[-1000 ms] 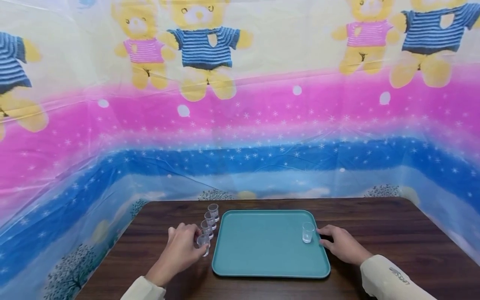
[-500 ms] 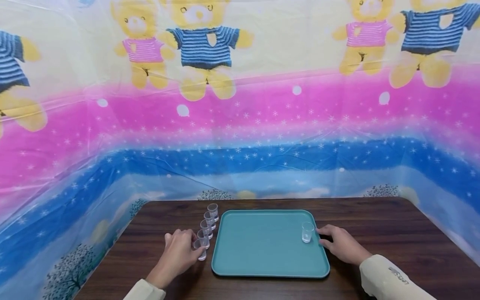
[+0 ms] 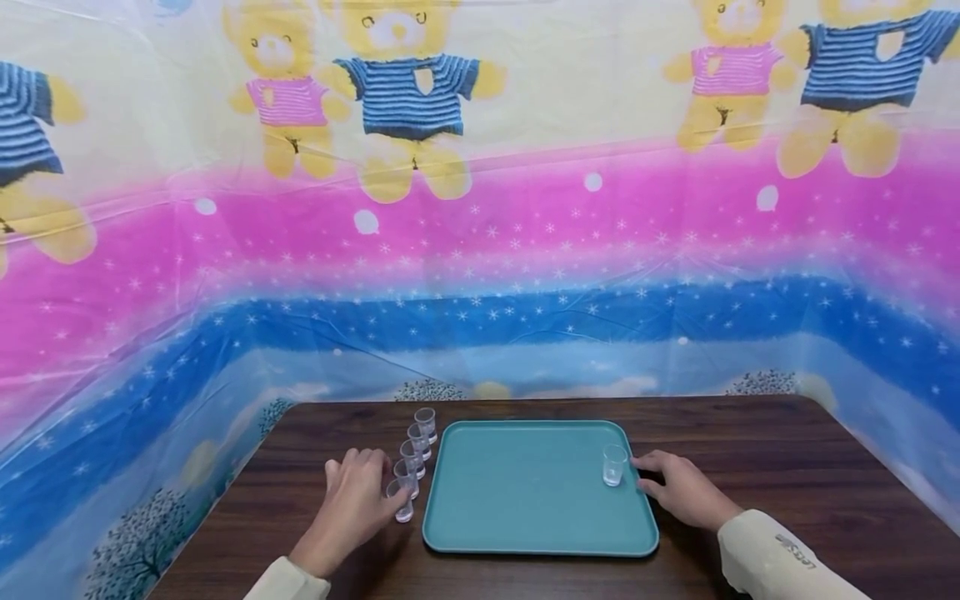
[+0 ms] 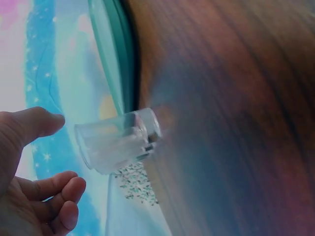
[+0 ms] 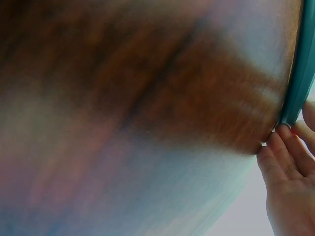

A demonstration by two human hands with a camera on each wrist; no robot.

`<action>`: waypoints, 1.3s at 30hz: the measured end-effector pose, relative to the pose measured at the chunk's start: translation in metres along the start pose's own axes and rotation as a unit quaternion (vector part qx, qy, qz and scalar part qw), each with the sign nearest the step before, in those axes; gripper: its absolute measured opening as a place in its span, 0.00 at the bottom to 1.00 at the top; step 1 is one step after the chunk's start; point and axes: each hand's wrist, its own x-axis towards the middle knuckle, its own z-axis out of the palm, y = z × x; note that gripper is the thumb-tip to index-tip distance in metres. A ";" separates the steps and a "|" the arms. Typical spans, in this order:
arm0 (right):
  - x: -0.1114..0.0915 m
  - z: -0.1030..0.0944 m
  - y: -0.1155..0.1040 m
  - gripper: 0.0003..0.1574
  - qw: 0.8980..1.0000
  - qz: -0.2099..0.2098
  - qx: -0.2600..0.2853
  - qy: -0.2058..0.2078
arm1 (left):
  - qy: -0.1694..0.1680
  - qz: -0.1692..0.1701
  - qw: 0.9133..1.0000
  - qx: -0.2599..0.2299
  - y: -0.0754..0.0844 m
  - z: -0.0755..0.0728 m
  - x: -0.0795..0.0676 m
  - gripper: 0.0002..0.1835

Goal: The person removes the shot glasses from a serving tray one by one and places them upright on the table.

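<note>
Several small clear cups [image 3: 425, 424] stand upright in a slanting row left of the teal tray [image 3: 525, 525]. At the near end of that row, my left hand [image 3: 352, 502] is beside the nearest cup [image 3: 403, 510], with thumb and fingers spread around its rim. In the left wrist view, a gap shows between the thumb [image 4: 42, 124] and this cup [image 4: 115, 142]. My right hand [image 3: 684, 490] touches the tray's right rim with its fingertips, its fingers fairly straight in the right wrist view. One clear cup [image 3: 613, 466] stands on the tray near that hand.
Everything stands on a dark wooden table [image 3: 795, 483]. A printed cloth [image 3: 525, 317] with bears hangs behind the table and along its sides. The row of cups lies close to the tray's left edge.
My left hand has moved nearer and slightly left, and a further cup now shows at the row's near end. Its fingers have let go of that cup. The right hand stays at the tray.
</note>
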 end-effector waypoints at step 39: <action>0.000 -0.001 0.000 0.24 1.000 0.002 0.006 0.009 | -0.086 0.143 0.981 -0.102 0.121 0.048 0.044 0.17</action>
